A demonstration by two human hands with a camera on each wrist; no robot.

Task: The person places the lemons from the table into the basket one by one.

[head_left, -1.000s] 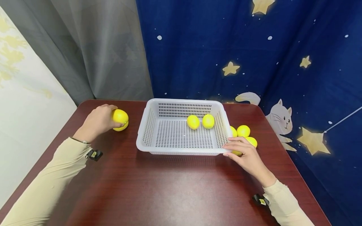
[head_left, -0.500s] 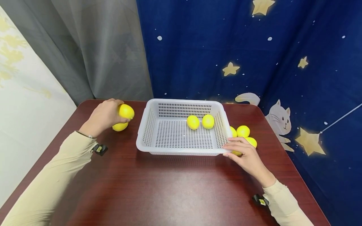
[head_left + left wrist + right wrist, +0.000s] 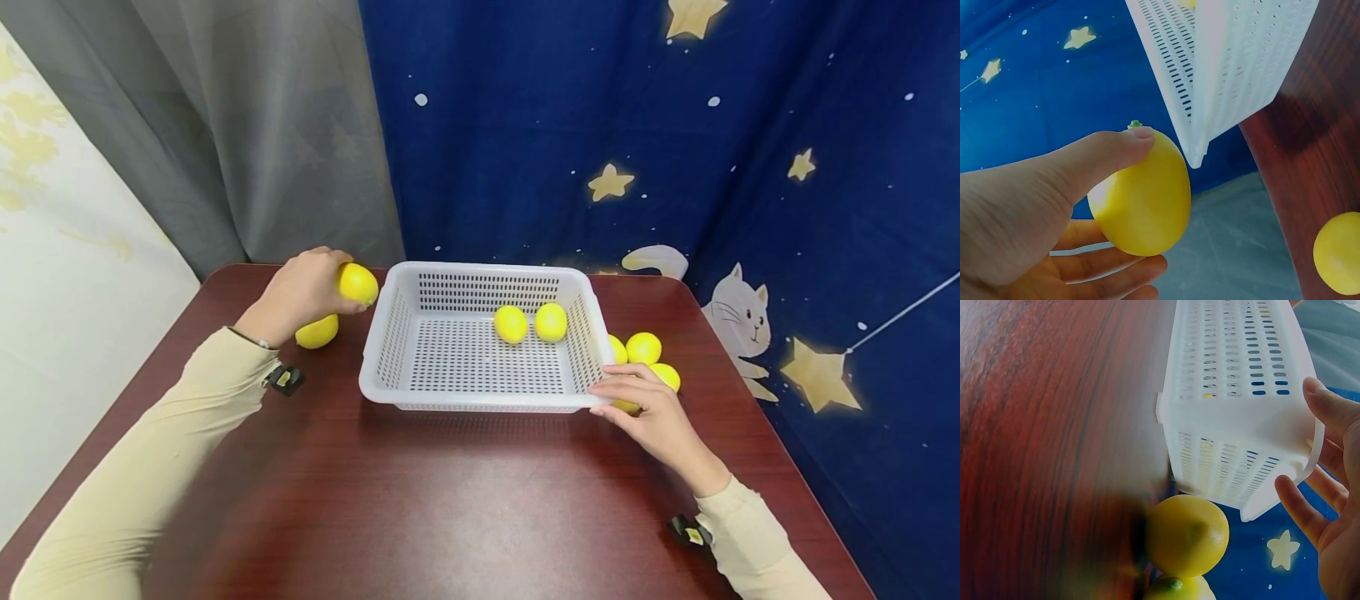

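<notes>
Left hand (image 3: 300, 292) is gripping a yellow lemon (image 3: 357, 283), thumb and fingers curled round it, holding it up off the table just beside the far-left corner of the white basket (image 3: 375, 354); the left wrist view is showing the thumb (image 3: 1107, 153) lying over the top of the fruit and the other fingers cupping it from below, with a small green stem end peeking out by the thumb tip; a second lemon (image 3: 317, 332) is sitting on the dark red table (image 3: 450, 500) under the left wrist, not being touched. Right hand (image 3: 651, 412) is resting at the near-right corner of the basket with fingers mostly straight, fingertips touching the rim; it is not curling round anything, so the hand is reading as flat and relaxed; the right wrist view is showing fingers (image 3: 1297, 509) spreading along the basket's wall. Two lemons (image 3: 529, 323) are lying inside the basket near its far side, side by side, close together; a cluster of lemons (image 3: 643, 347) is sitting on the table just right of the basket, next to the right hand; one of them is partly hiding behind the fingers. Both sleeves are beige; a grey curtain (image 3: 225, 125) and a blue starry cloth (image 3: 637, 125) with a cat print are hanging behind the table.
</notes>
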